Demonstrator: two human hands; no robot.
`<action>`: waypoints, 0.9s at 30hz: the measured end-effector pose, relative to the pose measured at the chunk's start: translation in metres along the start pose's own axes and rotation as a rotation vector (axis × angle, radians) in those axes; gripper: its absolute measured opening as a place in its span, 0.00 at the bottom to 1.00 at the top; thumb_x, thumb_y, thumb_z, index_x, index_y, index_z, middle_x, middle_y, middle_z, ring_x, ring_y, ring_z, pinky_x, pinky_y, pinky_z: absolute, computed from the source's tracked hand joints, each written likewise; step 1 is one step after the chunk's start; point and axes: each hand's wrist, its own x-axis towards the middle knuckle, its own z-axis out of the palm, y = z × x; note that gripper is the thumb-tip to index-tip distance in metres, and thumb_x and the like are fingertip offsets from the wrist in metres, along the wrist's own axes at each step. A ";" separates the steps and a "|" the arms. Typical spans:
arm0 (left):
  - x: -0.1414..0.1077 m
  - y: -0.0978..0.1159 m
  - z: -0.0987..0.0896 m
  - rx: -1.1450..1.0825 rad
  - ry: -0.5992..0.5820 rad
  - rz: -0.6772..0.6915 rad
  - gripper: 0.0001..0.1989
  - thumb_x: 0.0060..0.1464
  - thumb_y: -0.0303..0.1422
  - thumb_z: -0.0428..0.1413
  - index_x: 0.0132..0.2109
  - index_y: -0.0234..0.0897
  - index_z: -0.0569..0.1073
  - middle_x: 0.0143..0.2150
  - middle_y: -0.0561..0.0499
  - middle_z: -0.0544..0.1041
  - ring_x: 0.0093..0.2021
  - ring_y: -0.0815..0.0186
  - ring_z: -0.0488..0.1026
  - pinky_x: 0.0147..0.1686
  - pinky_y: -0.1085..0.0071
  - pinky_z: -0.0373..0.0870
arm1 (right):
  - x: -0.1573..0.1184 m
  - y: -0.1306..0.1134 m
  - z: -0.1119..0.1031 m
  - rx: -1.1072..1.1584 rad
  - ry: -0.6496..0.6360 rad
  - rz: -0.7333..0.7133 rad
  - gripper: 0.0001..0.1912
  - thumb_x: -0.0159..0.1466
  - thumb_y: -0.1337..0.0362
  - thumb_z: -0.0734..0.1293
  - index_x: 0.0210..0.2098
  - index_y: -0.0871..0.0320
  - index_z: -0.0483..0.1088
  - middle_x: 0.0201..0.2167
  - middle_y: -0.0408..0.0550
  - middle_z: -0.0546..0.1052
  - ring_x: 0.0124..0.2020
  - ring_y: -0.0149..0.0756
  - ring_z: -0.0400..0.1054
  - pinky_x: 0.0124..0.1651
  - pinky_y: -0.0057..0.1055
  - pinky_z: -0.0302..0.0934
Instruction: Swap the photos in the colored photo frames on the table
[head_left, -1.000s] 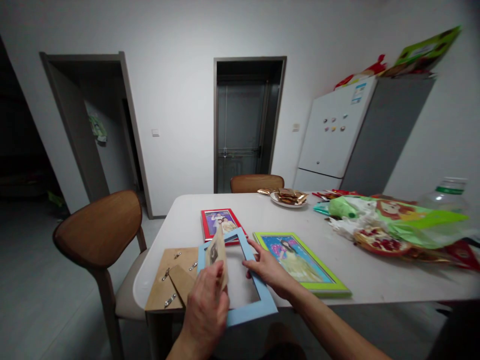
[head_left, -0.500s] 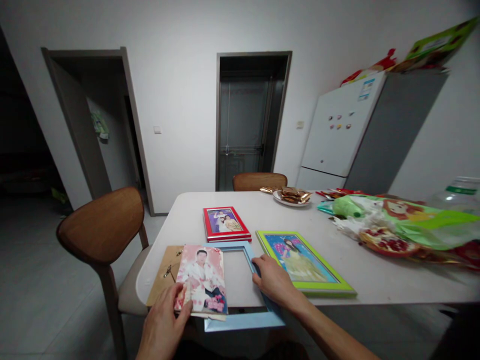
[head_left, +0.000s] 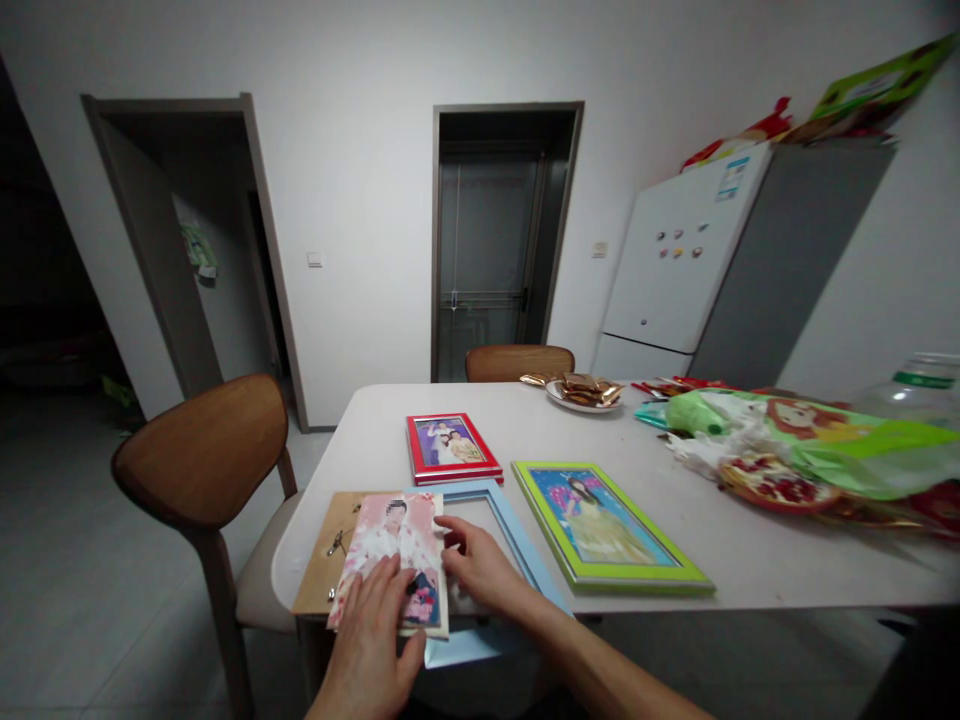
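Observation:
A pink portrait photo (head_left: 386,545) on pale backing sheets lies over a brown backing board (head_left: 322,560) with metal clips. My left hand (head_left: 379,620) rests flat on the photo's lower part, fingers stretched out. At the photo's right edge is my right hand (head_left: 476,565), thumb and forefinger apart, its fingertips at the sheets' border. Beneath that hand and forearm lies a light blue picture frame (head_left: 469,650) with an open middle, partly covered by the photo and reaching past the table's near edge.
A green framed picture (head_left: 611,525) lies to the right, and red picture frames (head_left: 454,447) are stacked farther back. Behind are a plate of wrapped snacks (head_left: 585,393), a cut pomegranate (head_left: 776,482) and plastic bags (head_left: 840,440). A wooden chair (head_left: 206,455) stands left of the table (head_left: 375,420).
My right hand has left the blue frame's right side and moved left to the photo's edge. My left hand has gone from gripping the photo's lower left corner to lying flat on it.

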 end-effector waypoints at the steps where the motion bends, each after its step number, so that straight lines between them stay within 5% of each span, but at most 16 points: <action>1: 0.001 0.001 0.003 -0.014 0.011 0.017 0.27 0.42 0.29 0.50 0.53 0.34 0.63 0.56 0.40 0.62 0.57 0.52 0.56 0.54 0.49 0.52 | 0.002 -0.003 0.003 0.082 0.002 0.007 0.26 0.49 0.73 0.56 0.49 0.63 0.62 0.37 0.49 0.73 0.32 0.31 0.67 0.34 0.27 0.60; 5: 0.011 -0.004 0.013 -0.083 0.160 0.060 0.29 0.38 0.22 0.46 0.52 0.33 0.64 0.55 0.40 0.63 0.56 0.55 0.57 0.53 0.52 0.55 | 0.002 -0.023 0.009 0.393 -0.040 -0.010 0.27 0.48 0.73 0.56 0.49 0.61 0.60 0.41 0.50 0.71 0.33 0.30 0.66 0.29 0.25 0.60; 8: 0.020 -0.009 0.000 -0.241 0.318 0.050 0.24 0.42 0.22 0.44 0.49 0.35 0.67 0.50 0.44 0.69 0.52 0.58 0.64 0.51 0.57 0.60 | -0.002 -0.038 0.006 0.560 -0.065 0.011 0.28 0.49 0.71 0.57 0.51 0.58 0.57 0.40 0.49 0.70 0.30 0.29 0.67 0.27 0.25 0.60; 14: 0.032 0.016 -0.051 -0.885 0.565 -0.334 0.17 0.48 0.38 0.51 0.44 0.35 0.70 0.40 0.48 0.76 0.44 0.57 0.71 0.42 0.64 0.69 | -0.003 -0.036 -0.002 0.543 -0.001 0.190 0.18 0.52 0.61 0.62 0.42 0.61 0.64 0.33 0.47 0.71 0.26 0.28 0.66 0.25 0.25 0.57; 17: 0.033 0.038 -0.049 -1.183 0.542 -0.405 0.19 0.44 0.42 0.54 0.41 0.32 0.71 0.35 0.47 0.77 0.40 0.56 0.73 0.38 0.65 0.71 | -0.004 -0.031 -0.002 0.697 -0.082 0.295 0.19 0.54 0.52 0.60 0.35 0.62 0.66 0.28 0.47 0.71 0.24 0.29 0.66 0.23 0.24 0.56; 21: 0.032 0.052 -0.025 -1.264 0.421 -0.411 0.21 0.42 0.40 0.57 0.42 0.31 0.69 0.35 0.45 0.77 0.40 0.57 0.73 0.41 0.65 0.69 | -0.005 -0.028 -0.012 0.979 0.069 0.175 0.19 0.52 0.51 0.62 0.36 0.59 0.64 0.27 0.46 0.74 0.27 0.32 0.68 0.29 0.28 0.61; 27: 0.030 0.036 0.002 -1.220 0.228 -0.313 0.28 0.43 0.38 0.55 0.51 0.32 0.59 0.50 0.38 0.68 0.49 0.57 0.67 0.48 0.62 0.63 | 0.001 -0.006 -0.054 0.732 0.183 0.282 0.16 0.52 0.60 0.59 0.38 0.60 0.66 0.25 0.48 0.75 0.27 0.38 0.70 0.29 0.31 0.62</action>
